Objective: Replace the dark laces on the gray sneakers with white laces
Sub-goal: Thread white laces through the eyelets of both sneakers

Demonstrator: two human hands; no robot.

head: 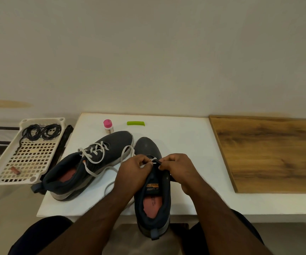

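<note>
I am sitting at a white table (185, 137) with a wooden board (270, 153) lying on its right part, and I am working through the second of the two gray sneakers. The left sneaker (93, 162) is lying at an angle on the table, already wearing a white lace (93, 151) criss-crossed through its eyelets, its ends hanging loose and not tied as far as I can see. The right sneaker (152, 192) is pointing away from me, heel overhanging the table's near edge, and it is the one I am threading now; I judge it to be at an early row, since most of its lace (126, 153) is looping free over the toe and trailing across the table between the shoes.

Off the table's left side a perforated plastic basket (43, 124) is holding the dark laces (41, 132), coiled in two bundles, so the removing seems finished.

My left hand (133, 172) is pinching the white lace near its tip, and my right hand (178, 170) is gripping the sneaker's upper at an eyelet, fingers curled on the fabric, steadying it.

Behind the shoes a small pink-capped bottle (108, 126) and a green plastic piece (135, 123) are sitting untouched.

The tongue label (152, 187) is reading "CAMPUS", with an orange strip whose letters I cannot make out.
</note>
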